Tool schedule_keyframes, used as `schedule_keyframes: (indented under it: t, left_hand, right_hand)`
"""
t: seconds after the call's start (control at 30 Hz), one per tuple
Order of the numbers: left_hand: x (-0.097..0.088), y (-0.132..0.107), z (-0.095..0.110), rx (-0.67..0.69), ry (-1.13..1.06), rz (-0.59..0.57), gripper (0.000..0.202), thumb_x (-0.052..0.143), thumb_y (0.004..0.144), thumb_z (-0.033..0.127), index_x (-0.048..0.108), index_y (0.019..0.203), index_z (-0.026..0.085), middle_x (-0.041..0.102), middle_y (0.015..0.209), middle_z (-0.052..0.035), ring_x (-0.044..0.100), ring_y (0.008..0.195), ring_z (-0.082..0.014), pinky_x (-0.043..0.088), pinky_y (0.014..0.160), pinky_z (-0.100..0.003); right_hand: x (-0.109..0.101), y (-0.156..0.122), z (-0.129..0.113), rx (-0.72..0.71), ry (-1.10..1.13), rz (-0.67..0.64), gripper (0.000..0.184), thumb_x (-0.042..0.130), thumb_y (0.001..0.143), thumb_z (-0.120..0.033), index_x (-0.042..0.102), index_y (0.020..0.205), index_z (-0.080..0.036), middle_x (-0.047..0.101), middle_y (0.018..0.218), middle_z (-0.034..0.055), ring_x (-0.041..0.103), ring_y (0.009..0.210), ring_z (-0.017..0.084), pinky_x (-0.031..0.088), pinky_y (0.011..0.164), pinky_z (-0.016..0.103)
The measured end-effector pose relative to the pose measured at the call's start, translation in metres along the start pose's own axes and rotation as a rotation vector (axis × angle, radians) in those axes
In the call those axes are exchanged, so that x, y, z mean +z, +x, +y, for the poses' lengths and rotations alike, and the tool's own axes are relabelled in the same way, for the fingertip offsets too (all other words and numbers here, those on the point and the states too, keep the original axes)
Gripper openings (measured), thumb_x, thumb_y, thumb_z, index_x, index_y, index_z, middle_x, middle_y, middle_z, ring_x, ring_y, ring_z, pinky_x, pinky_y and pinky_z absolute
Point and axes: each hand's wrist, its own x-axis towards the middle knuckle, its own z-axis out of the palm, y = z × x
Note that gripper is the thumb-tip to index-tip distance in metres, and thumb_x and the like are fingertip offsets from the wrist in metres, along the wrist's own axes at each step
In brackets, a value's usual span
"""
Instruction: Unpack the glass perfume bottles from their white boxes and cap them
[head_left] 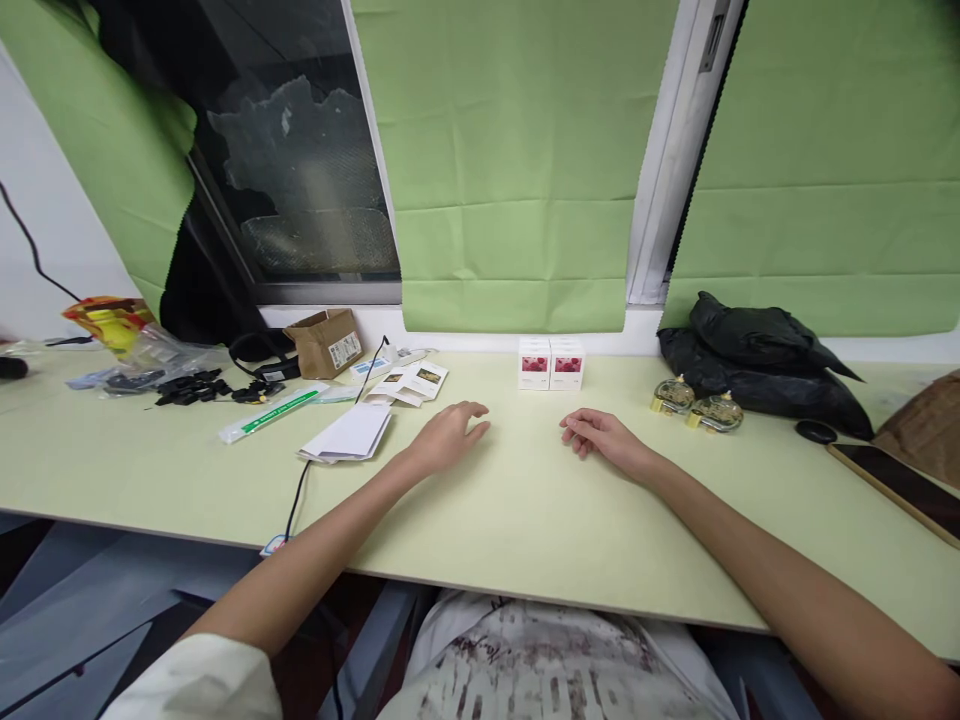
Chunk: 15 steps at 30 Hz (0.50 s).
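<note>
On the pale green surface both hands rest, holding nothing. Palm down, the left hand lies flat with its fingers loosely together; the right hand lies with its fingers lightly curled inward. Two small white boxes stand side by side, touching, just beyond and between the hands. Folded white papers lie just beside the left hand.

Under the fingers the worktop looks smooth and matt (laminate, seemingly); beyond them, two cardboard boxes, faintly glossy.
</note>
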Motion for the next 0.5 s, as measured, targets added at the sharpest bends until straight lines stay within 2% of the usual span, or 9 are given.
schedule_keyframes:
  t: [0.07,0.13,0.2,0.27,0.33,0.4,0.5]
  left_hand:
    - [0.018,0.024,0.001,0.026,-0.108,0.038,0.044,0.059,0.097,0.051,0.066,0.129,0.022,0.07,0.125,-0.0136,0.068,0.109,-0.03,0.048,0.1,-0.04]
    - [0.034,0.05,0.0,-0.01,-0.134,0.075,0.054,0.058,0.098,0.052,0.054,0.142,0.021,0.065,0.133,-0.0159,0.069,0.104,-0.0289,0.05,0.099,-0.043]
    - [0.047,0.076,0.001,-0.023,-0.1,0.137,0.062,0.055,0.1,0.048,0.04,0.154,0.021,0.052,0.149,-0.0187,0.065,0.117,-0.0305,0.05,0.102,-0.046]
    - [0.055,0.101,0.002,0.059,-0.009,0.184,0.07,0.054,0.101,0.043,0.025,0.162,0.021,0.036,0.162,-0.0191,0.053,0.136,-0.0328,0.046,0.11,-0.047]
    - [0.059,0.121,0.005,0.122,0.136,0.228,0.073,0.052,0.102,0.041,0.018,0.165,0.023,0.022,0.17,-0.0176,0.041,0.147,-0.0367,0.042,0.114,-0.053]
    - [0.061,0.136,0.006,0.163,0.286,0.247,0.073,0.051,0.103,0.041,0.019,0.165,0.023,0.015,0.174,-0.0155,0.033,0.151,-0.0405,0.04,0.114,-0.057]
    - [0.062,0.148,0.007,0.196,0.437,0.266,0.063,0.047,0.104,0.039,0.03,0.161,0.021,0.016,0.174,-0.0137,0.026,0.153,-0.0425,0.039,0.113,-0.058]
  right_hand:
    - [0.001,0.0,-0.001,-0.008,-0.003,0.012,0.042,0.075,0.087,-0.058,0.072,0.101,-0.018,0.075,0.094,0.007,0.064,0.068,0.014,0.054,0.064,0.03]
    - [0.002,0.001,-0.002,-0.013,-0.009,0.031,0.044,0.075,0.086,-0.059,0.071,0.1,-0.018,0.074,0.091,0.0069,0.063,0.065,0.013,0.054,0.061,0.029]
    - [0.003,0.001,-0.003,-0.02,-0.013,0.058,0.046,0.075,0.085,-0.061,0.071,0.099,-0.017,0.074,0.09,0.0068,0.062,0.063,0.013,0.054,0.058,0.028]
    - [0.002,0.001,-0.003,-0.025,-0.016,0.086,0.047,0.076,0.084,-0.062,0.071,0.098,-0.017,0.073,0.088,0.0063,0.061,0.061,0.012,0.053,0.056,0.027]
    - [-0.001,0.002,-0.003,-0.028,-0.02,0.105,0.046,0.076,0.084,-0.061,0.071,0.097,-0.017,0.073,0.087,0.0056,0.061,0.06,0.011,0.053,0.055,0.027]
    - [-0.003,0.003,-0.002,-0.026,-0.023,0.113,0.044,0.076,0.084,-0.06,0.07,0.096,-0.018,0.073,0.086,0.0051,0.06,0.059,0.011,0.053,0.054,0.026]
    - [-0.004,0.004,-0.001,-0.022,-0.024,0.114,0.043,0.075,0.085,-0.06,0.07,0.096,-0.018,0.073,0.086,0.0047,0.06,0.058,0.011,0.052,0.054,0.026]
